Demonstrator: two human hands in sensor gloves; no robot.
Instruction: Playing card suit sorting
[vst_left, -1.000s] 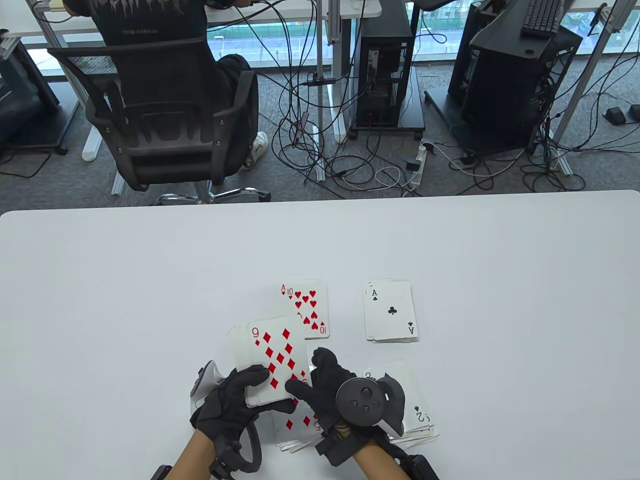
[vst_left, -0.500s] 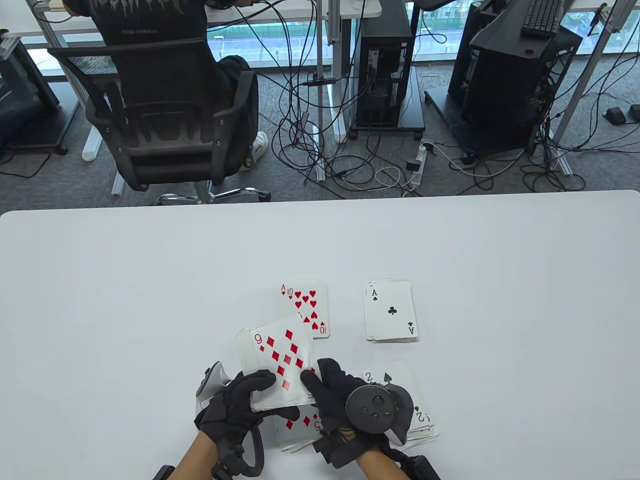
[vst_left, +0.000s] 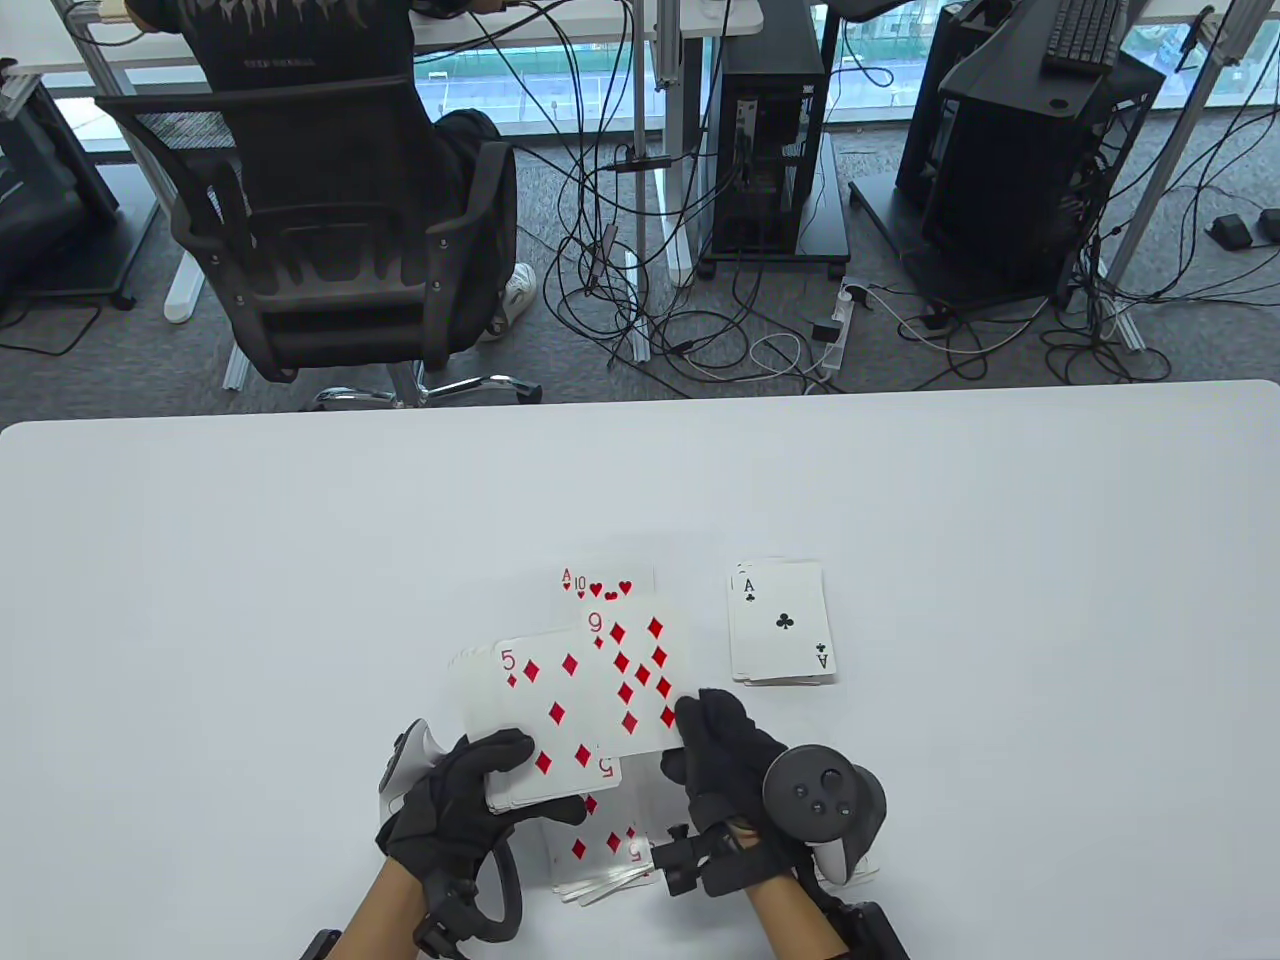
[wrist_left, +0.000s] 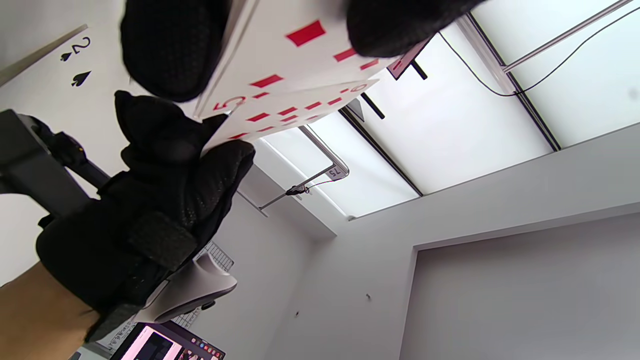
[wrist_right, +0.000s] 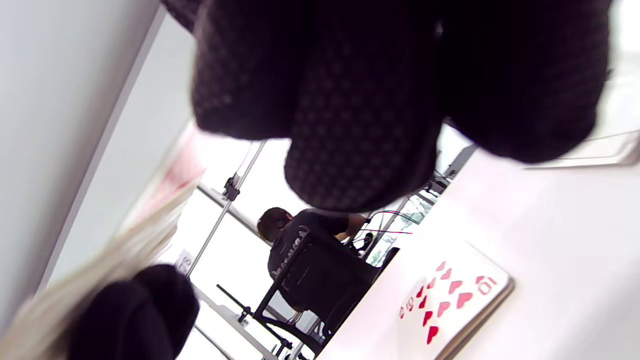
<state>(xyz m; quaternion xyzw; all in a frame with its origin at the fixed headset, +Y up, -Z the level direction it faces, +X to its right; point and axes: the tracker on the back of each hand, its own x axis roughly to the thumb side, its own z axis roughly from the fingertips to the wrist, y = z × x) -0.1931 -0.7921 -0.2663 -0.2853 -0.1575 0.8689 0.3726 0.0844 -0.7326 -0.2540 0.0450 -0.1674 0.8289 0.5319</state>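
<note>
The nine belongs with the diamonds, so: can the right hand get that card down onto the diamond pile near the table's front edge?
Probably yes. The right hand pinches the nine of diamonds, already clear of the left hand's deck; the face-up diamond pile lies between both hands, partly under that deck.

Beyond the white table (vst_left: 300, 520), a mesh chair (vst_left: 320, 240), grey carpet, tangled cables, bright windows.

My left hand (vst_left: 455, 805) sits low at the near edge, thumb laid across the top and fingers curled beneath, its grip closed on a deck (vst_left: 535, 725). My right hand (vst_left: 735, 765) is just beside it, palm turned inward, thumb and fingertips pinching one card (vst_left: 635, 685) by its near edge. In the right wrist view the fingers are too blurred to be sure how they lie.
</note>
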